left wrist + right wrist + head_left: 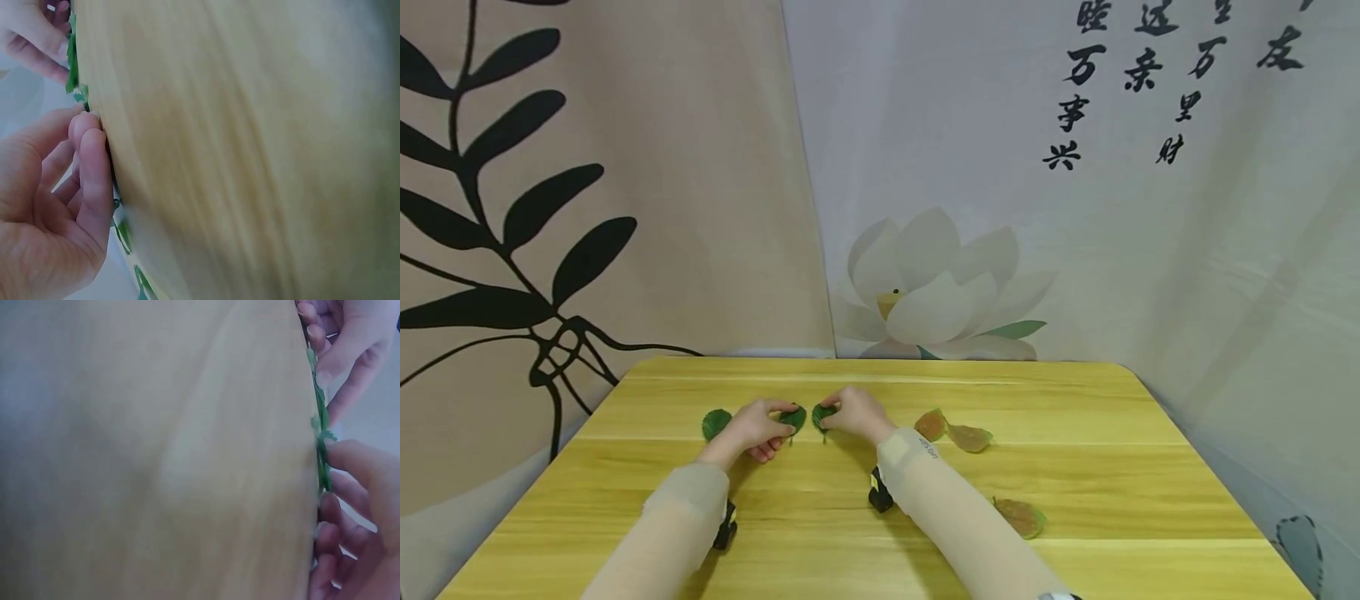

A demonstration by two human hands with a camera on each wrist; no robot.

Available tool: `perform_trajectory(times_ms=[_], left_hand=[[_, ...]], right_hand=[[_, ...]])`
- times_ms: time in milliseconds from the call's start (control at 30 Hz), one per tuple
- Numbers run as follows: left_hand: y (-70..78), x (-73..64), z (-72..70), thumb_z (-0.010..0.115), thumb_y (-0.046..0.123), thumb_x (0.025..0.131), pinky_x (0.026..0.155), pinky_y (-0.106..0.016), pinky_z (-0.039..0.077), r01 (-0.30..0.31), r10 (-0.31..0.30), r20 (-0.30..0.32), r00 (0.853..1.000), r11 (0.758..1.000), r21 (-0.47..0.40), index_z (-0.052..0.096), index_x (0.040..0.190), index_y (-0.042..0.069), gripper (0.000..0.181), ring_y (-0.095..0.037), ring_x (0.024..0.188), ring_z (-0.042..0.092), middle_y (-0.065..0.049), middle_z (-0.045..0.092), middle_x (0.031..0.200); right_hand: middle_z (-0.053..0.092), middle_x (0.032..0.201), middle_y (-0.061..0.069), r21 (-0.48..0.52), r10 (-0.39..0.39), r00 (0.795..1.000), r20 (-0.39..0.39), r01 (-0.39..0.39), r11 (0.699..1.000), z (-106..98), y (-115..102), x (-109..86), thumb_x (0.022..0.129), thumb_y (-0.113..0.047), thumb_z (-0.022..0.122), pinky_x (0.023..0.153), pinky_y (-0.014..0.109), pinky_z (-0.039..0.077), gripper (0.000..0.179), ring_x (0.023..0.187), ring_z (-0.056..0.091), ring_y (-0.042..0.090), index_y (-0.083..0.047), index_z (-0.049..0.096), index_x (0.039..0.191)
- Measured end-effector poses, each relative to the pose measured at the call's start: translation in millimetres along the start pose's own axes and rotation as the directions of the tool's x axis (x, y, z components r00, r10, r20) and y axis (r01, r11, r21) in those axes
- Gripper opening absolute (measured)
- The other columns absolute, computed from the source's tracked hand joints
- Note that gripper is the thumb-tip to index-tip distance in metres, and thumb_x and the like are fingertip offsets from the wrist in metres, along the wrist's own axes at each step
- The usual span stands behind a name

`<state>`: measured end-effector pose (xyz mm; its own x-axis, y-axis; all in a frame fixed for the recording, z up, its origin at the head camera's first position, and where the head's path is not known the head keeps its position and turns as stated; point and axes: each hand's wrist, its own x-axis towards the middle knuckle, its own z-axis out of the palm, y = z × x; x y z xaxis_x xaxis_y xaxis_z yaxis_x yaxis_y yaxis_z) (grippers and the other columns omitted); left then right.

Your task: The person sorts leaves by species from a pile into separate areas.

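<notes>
Near the far side of the table, my left hand (758,427) pinches a green leaf (797,417) between thumb and forefinger. Just to its right, another green leaf (820,414) is pinched by my right hand (859,413) at its edge. A narrow gap separates these two leaves, which lie at table level with their stems toward me. A third green leaf (715,422) lies left of my left hand, partly hidden behind it. In the right wrist view the leaf under my right hand (369,512) shows edge-on as a thin green strip (322,465).
Two reddish-brown leaves (970,438) touch or nearly touch on the wooden table (1112,467), right of my right hand. Another reddish leaf with a green edge (1021,518) lies nearer, beside my right sleeve (958,508). Printed cloth (715,183) hangs behind the table.
</notes>
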<state>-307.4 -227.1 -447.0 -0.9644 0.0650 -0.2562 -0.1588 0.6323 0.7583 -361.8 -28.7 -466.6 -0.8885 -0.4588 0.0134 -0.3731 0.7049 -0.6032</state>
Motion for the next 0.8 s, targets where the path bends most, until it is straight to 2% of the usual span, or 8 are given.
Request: perform_trajectory(times_ms=[200,333,467,633,800], left_hand=[[4.3,-6.0,1.5,0.06,0.008,0.095,0.045,-0.034,0.052,-0.03,0.03,-0.002,1.0,0.999,0.025,0.05,0.141,0.007,0.047,-0.018,0.043,0.055,-0.015,0.059,0.062],[5.8,-8.4,0.6,0.058,0.009,0.096,0.046,-0.035,0.053,-0.035,0.035,0.005,0.999,0.999,0.019,0.049,0.142,0.006,0.047,-0.019,0.044,0.056,-0.016,0.06,0.063],[6.3,-7.7,-1.3,0.059,0.011,0.096,0.047,-0.035,0.053,-0.043,0.043,0.001,0.999,0.999,0.028,0.048,0.142,0.005,0.047,-0.02,0.046,0.057,-0.014,0.059,0.063],[9.0,-5.3,-4.9,0.06,0.014,0.096,0.046,-0.035,0.053,-0.068,0.069,-0.003,0.998,0.996,0.065,0.05,0.141,0.006,0.047,-0.018,0.044,0.055,-0.01,0.056,0.058],[19.9,-5.2,-11.7,0.061,0.015,0.095,0.046,-0.037,0.053,-0.129,0.131,-0.011,0.991,0.985,0.116,0.053,0.138,0.004,0.045,-0.018,0.042,0.053,-0.014,0.058,0.062]], right_hand=[[0.066,0.12,-0.002,0.028,0.016,0.999,-0.03,-0.015,1.0,0,0,-4.9,0.087,-0.03,0.073,0.085,0.04,0.05,0.028,0.105,0.062,0.02,-0.024,0.073,0.113],[0.067,0.117,-0.003,0.086,0.026,0.999,-0.024,-0.024,0.996,-1,1,-7.1,0.089,-0.031,0.07,0.076,0.034,0.05,0.026,0.091,0.062,0.013,-0.024,0.073,0.114],[0.067,0.115,0.0,0.159,0.01,1.0,-0.002,-0.01,0.987,-4,2,-7.8,0.091,-0.027,0.068,0.067,0.03,0.049,0.03,0.079,0.061,0.01,-0.018,0.071,0.119],[0.066,0.115,0.006,0.23,-0.012,1.0,0.022,0.006,0.973,-11,4,-9.9,0.094,-0.022,0.065,0.062,0.03,0.05,0.033,0.077,0.063,0.014,-0.011,0.067,0.125],[0.065,0.119,0.006,0.206,-0.044,0.999,-0.011,0.045,0.978,-28,4,-11.7,0.093,-0.021,0.064,0.066,0.03,0.05,0.033,0.087,0.062,0.016,-0.011,0.068,0.124]])
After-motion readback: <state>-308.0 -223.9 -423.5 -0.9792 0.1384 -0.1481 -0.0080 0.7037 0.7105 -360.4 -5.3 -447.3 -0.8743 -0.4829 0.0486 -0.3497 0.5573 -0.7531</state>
